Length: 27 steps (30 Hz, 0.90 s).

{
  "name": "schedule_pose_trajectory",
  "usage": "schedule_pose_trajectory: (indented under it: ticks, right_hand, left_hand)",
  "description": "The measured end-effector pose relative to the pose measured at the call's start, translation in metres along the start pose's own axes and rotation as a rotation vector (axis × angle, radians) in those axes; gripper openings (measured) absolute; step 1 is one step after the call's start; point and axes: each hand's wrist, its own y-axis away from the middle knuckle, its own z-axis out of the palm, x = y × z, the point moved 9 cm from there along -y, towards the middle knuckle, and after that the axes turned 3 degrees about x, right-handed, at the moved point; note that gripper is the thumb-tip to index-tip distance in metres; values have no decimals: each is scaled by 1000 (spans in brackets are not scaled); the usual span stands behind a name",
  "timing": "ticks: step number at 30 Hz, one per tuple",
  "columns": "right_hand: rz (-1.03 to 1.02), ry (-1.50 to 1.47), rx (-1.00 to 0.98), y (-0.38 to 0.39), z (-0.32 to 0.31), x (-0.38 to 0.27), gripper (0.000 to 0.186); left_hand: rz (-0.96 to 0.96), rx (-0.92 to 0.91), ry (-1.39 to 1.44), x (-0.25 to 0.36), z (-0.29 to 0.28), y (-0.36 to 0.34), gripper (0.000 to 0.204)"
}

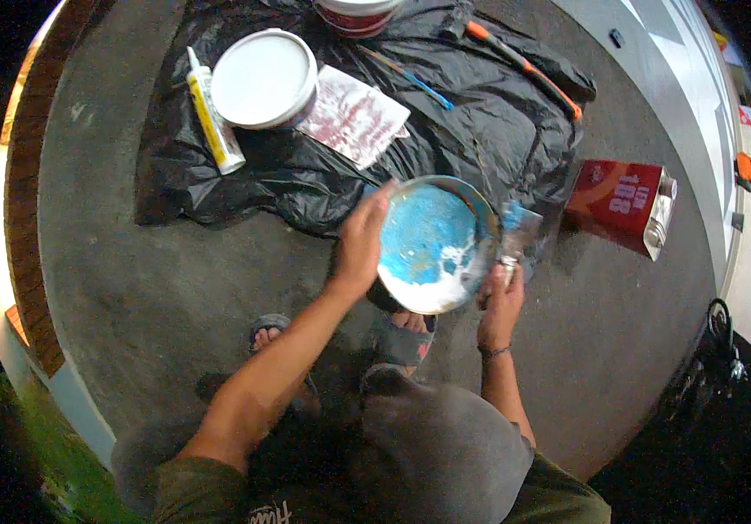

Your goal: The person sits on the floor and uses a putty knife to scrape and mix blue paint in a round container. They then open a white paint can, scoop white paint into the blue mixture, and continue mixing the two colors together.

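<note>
My left hand grips the left rim of a round bowl, tilted toward me, with blue paint inside and a white patch at its lower edge. Against the bowl's right rim, my right hand holds a paintbrush whose bristles are smeared blue. Both hands hang above the grey concrete ground, just over my sandalled feet.
A black plastic sheet covers the ground ahead. On it lie a white lidded bucket, a yellow sealant tube, a stained paper, a thin blue brush and an orange-handled tool. A red tin can lies at right.
</note>
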Motion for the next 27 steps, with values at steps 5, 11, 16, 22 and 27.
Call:
schedule_pose_trajectory:
  ticks: [5,11,16,22,27]
  right_hand:
    - [-231,203,169,-23,-31,-9,45]
    - [-19,-135,123,-32,-34,13,45]
    - [-128,-163,19,-37,-41,0,44]
    - [-298,-217,121,-29,-56,-44,30]
    - [-325,-211,113,-32,-61,-61,36]
  left_hand:
    - [-279,10,293,-45,20,26,48]
    - [-341,-28,379,-52,31,32,61]
    - [-420,-14,445,-22,39,37,60]
    - [240,-176,-735,-11,19,34,32]
    - [656,-283,-1295,-5,32,46,36]
